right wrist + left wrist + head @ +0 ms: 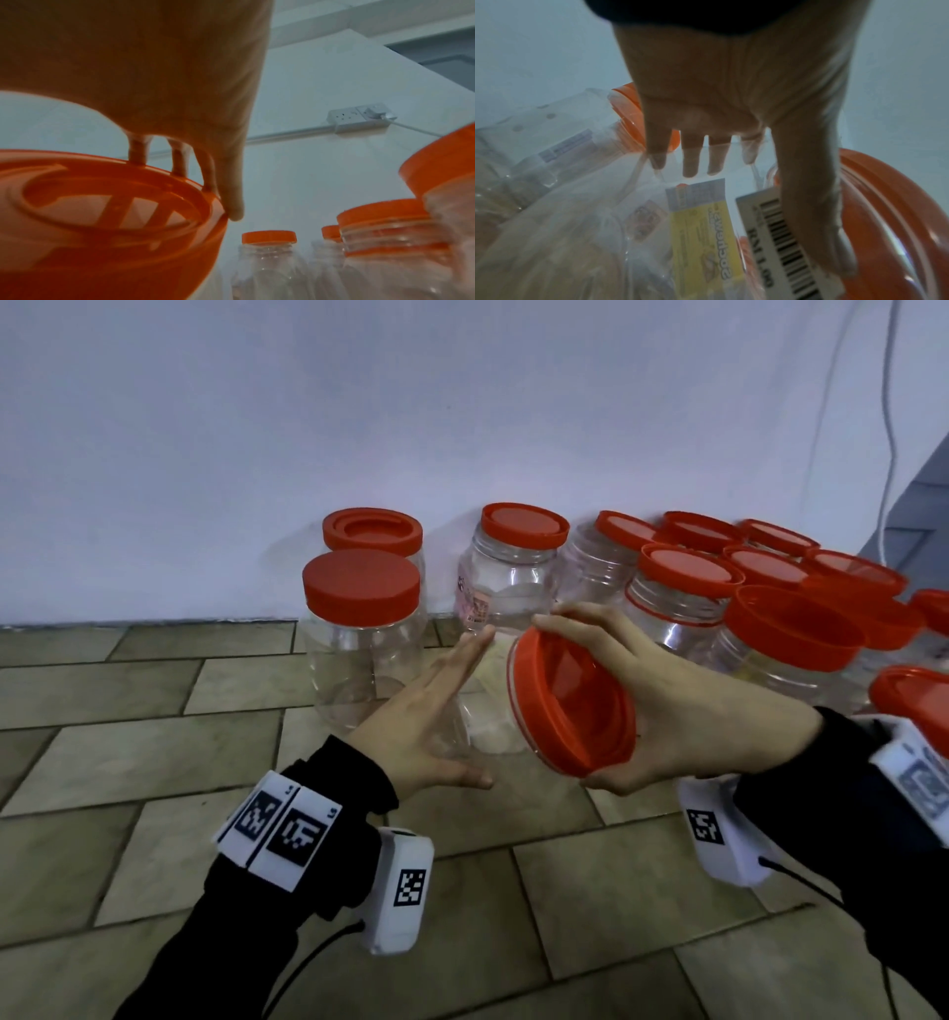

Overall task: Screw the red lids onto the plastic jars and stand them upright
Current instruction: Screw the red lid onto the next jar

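A clear plastic jar point(488, 726) lies on its side in the air between my hands, above the tiled floor. My left hand point(452, 711) presses straight, spread fingers against its left side; in the left wrist view the fingers point(690, 158) show through the clear wall, beside the jar's yellow label point(700, 227). My right hand point(631, 701) grips a red lid point(570, 706) at the jar's right end, fingers over the rim and thumb under it. The right wrist view shows the lid point(102, 223) close up with fingertips point(233, 207) on its edge. How far the lid sits on the threads I cannot tell.
Capped jars stand upright by the white wall: one at the left point(362, 629), one behind it point(372, 536), one in the middle point(513, 562). Several more jars and red lids crowd the right side point(683, 593). A white cable point(893, 428) hangs down the wall.
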The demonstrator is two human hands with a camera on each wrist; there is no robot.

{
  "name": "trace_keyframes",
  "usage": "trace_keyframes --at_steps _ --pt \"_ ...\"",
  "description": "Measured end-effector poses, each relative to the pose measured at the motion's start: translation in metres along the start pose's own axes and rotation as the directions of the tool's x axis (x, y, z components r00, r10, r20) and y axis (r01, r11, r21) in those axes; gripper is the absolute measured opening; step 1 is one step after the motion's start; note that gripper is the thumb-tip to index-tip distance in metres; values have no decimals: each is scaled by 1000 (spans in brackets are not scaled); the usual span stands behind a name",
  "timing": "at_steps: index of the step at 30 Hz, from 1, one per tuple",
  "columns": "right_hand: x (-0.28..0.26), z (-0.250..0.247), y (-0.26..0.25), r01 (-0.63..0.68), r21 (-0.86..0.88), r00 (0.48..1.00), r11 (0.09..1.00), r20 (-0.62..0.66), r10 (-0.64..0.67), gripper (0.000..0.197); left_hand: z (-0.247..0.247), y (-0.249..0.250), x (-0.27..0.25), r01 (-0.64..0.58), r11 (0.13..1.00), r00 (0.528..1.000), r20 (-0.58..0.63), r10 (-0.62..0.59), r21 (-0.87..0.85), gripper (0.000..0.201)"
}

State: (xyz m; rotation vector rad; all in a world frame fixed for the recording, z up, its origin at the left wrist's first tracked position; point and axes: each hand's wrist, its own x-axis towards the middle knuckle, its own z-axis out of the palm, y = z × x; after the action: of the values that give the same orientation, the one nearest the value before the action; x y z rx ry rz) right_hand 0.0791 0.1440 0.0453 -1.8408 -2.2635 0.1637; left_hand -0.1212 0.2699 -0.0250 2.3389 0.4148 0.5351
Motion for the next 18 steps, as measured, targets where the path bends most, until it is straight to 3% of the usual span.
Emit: trace_keyframes --at_steps 3,6,8,11,13,14,16,18 --pt "4 4 -8 -191 47 979 980 -63 194 109 2 2 1 14 1000 1000 -16 -14 -3 111" --pt "11 9 -13 -438 88 897 895 -19 441 106 5 5 0 33 999 999 -35 -32 29 110" --pt "10 6 -12 -436 113 900 893 62 432 106 6 6 0 38 998 999 -37 -36 43 110" --pt "4 -5 -11 -217 66 971 974 122 208 116 6 3 -1 31 998 999 -31 -29 61 112" --pt "4 -6 -10 -163 8 982 987 98 161 115 6 3 0 26 997 999 -34 -24 70 112" --pt "6 -3 -10 -222 16 973 975 64 221 109 7 3 0 25 997 999 -39 -22 72 112" --pt "11 2 -14 -423 68 906 904 7 423 105 9 4 1 34 996 998 -52 -30 83 112" --pt "11 7 -13 -497 60 868 866 39 496 108 9 4 1 53 994 997 -62 -48 90 113"
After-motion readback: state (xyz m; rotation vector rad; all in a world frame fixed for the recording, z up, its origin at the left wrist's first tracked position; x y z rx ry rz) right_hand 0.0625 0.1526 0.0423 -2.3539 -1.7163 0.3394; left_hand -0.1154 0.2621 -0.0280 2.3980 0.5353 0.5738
